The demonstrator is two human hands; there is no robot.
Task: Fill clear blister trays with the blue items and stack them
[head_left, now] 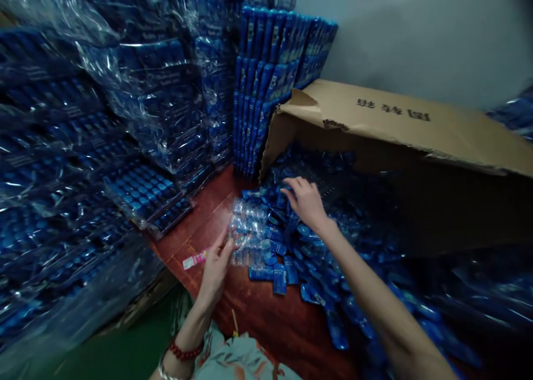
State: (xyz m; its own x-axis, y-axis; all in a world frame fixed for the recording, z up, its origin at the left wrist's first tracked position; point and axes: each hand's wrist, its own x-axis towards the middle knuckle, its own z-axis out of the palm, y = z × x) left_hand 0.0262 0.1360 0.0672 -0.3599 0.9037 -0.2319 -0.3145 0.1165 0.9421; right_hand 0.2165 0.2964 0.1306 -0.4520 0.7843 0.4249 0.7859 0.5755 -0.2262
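My left hand (219, 261) grips the near left edge of a clear plastic tray (250, 236) with rows of moulded compartments. The tray rests low over the red-brown table, against a heap of small blue packets (312, 241). Over the left part of that heap, my right hand (307, 202) has its thumb and fingers curled together in a pinch. Blue packets lie right at its fingertips; whether one is between them is hard to make out. A pink and white strip (195, 259) lies left of my left hand.
A large cardboard box (375, 108) lies with its opening toward me, packets spilling from it. Plastic-wrapped stacks of blue packs (154, 91) rise on the left. Unwrapped blue stacks (266, 75) stand behind. One filled tray (141, 188) sits at the table's left edge (200, 202).
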